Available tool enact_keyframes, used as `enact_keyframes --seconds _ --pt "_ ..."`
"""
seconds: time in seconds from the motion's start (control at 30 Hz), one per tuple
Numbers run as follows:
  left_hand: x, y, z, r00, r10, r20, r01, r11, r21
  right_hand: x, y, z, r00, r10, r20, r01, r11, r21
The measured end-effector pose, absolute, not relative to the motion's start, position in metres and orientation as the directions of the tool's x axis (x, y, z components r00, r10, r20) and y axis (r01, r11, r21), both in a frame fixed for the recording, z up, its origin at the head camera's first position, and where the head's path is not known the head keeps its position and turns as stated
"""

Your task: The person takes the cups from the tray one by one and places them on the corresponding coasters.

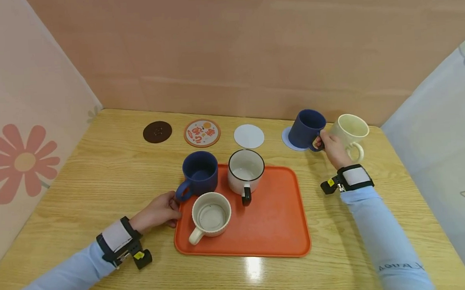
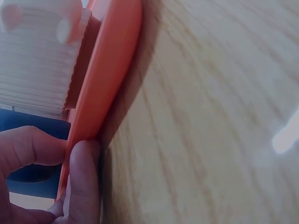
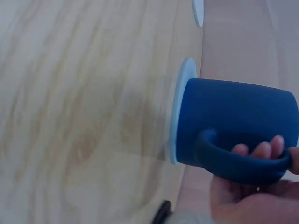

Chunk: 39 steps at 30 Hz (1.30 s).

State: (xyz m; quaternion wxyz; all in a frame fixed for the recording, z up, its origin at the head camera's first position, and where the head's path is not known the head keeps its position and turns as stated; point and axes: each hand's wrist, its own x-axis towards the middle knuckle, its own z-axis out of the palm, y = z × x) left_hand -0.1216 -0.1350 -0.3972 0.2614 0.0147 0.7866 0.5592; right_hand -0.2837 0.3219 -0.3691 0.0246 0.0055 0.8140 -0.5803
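In the head view my right hand grips the handle of a dark blue mug. That mug stands upright on a pale blue coaster, as the right wrist view shows from the side. My left hand pinches the left rim of an orange tray, thumb inside and fingers outside in the left wrist view. On the tray are a second blue mug, a white mug with black rim and handle, and a ribbed cream cup.
A pale yellow mug stands at the far right, just beyond my right hand. Along the table's back lie a dark brown coaster, a patterned round coaster and a white coaster. A backdrop wall rises behind them.
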Motion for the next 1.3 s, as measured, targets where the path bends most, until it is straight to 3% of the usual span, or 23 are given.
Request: enact_keyframes --seconds 0.1,0.23,0.53,0.7,0.93,1.3 --pt "-0.121 -0.135 -0.397 -0.862 0.309 -0.402 -0.276 0.380 0.883 -0.280 0.322 -0.363 -1.000 0.003 -0.021 0.019 0.560 -0.828" --pt "-0.121 -0.135 -0.396 -0.861 0.307 -0.406 -0.280 0.381 0.881 -0.273 0.318 -0.356 -0.998 0.019 0.058 -0.028 0.705 -0.709" --pt "-0.122 -0.135 -0.397 -0.863 0.306 -0.402 -0.273 0.387 0.881 -0.260 0.310 -0.347 -0.947 0.049 0.318 -0.157 0.793 -0.589" --pt "-0.123 -0.135 -0.398 -0.863 0.314 -0.396 -0.272 0.372 0.887 -0.251 0.301 -0.343 -0.920 -0.074 0.385 -0.285 0.801 -0.526" --pt "-0.124 -0.135 -0.397 -0.864 0.313 -0.394 -0.264 0.385 0.884 -0.238 0.289 -0.342 -0.905 -0.261 0.335 -0.398 0.798 -0.453" --pt "-0.124 -0.135 -0.396 -0.862 0.317 -0.396 -0.264 0.388 0.883 -0.223 0.282 -0.338 -0.932 -0.351 0.090 -0.356 0.841 -0.408"
